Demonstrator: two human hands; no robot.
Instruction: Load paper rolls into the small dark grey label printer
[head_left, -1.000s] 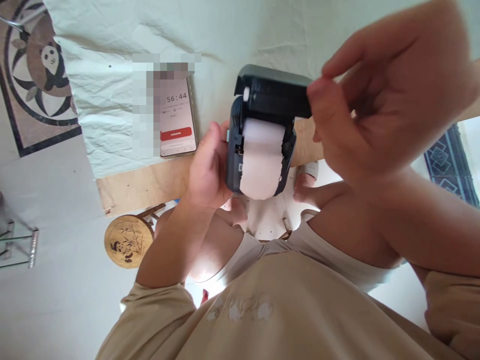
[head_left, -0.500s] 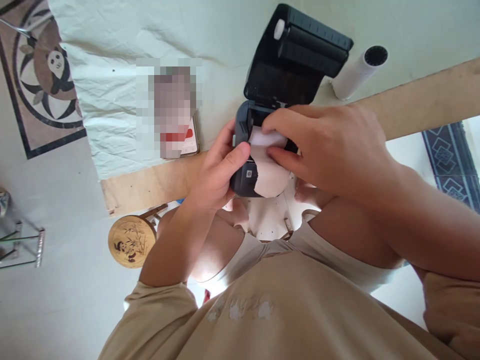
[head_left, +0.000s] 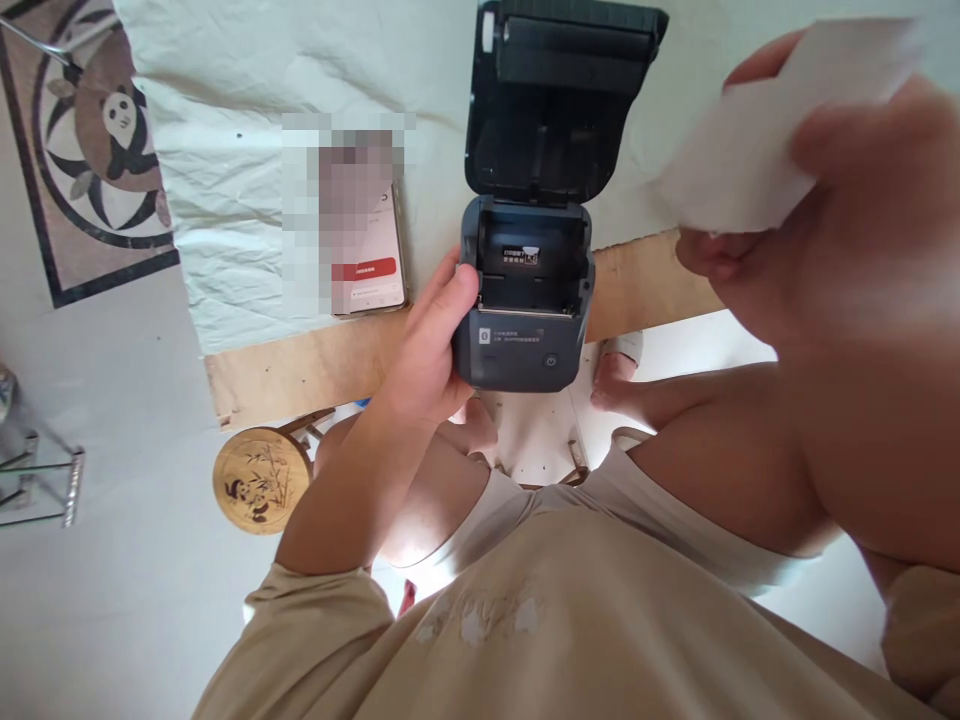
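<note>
My left hand (head_left: 442, 340) grips the left side of a dark portable label printer (head_left: 517, 360), its thumb on the upper edge. The printer's black lid (head_left: 547, 130) is swung up, and its inner bay shows a small printed sticker. To the right, my right hand (head_left: 847, 190) is raised and blurred, closed on a piece of white paper (head_left: 757, 140) that stands clear of the printer. Whether a roll is part of that paper I cannot tell.
A phone (head_left: 375, 240), partly pixelated, lies on the pale green cloth (head_left: 225, 200) left of the printer. The table's wooden edge (head_left: 300, 365) runs below it. A round stool (head_left: 262, 480) with a panda picture stands on the floor at lower left.
My right hand has lifted the white paper out of the printer bay and carried it to the right. My left hand still holds the printer, now turned more upright in view.
</note>
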